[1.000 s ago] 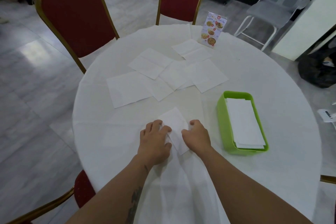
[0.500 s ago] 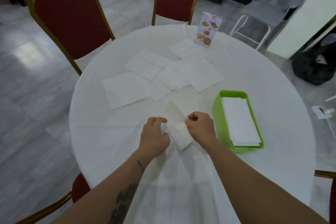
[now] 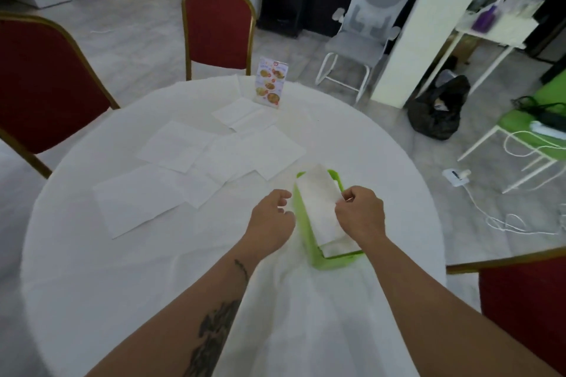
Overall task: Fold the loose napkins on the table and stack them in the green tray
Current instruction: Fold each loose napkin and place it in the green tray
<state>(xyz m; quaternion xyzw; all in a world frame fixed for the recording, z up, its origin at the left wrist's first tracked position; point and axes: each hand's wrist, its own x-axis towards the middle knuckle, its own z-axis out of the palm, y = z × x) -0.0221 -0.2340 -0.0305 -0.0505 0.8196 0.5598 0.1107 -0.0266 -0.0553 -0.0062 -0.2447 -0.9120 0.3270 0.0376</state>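
Folded napkin (image 3: 318, 202), a long white strip, lies over the green tray (image 3: 318, 260), on or just above the stack of folded napkins (image 3: 340, 246) inside; whether it touches the stack cannot be told. The right hand (image 3: 361, 213) is curled over the tray's right side, its fingertips pinching the napkin's right edge. The left hand (image 3: 271, 220) hovers just to the left of the tray, fingers loosely bent and holding nothing, close to the tray's left wall. Nothing lies between either hand and the tray.

Beyond the left hand and further left of it, loose unfolded napkins (image 3: 174, 168) lie spread and overlapping on the round table (image 3: 92, 285), which is covered in a white cloth. Past them, at the table's far side, stands an upright menu card (image 3: 271, 82) with food pictures. Red chairs with gold frames (image 3: 219, 30) ring the table. Further off, beyond the right hand, are a grey office chair (image 3: 367, 24) and a black bag (image 3: 438, 113) on the floor.
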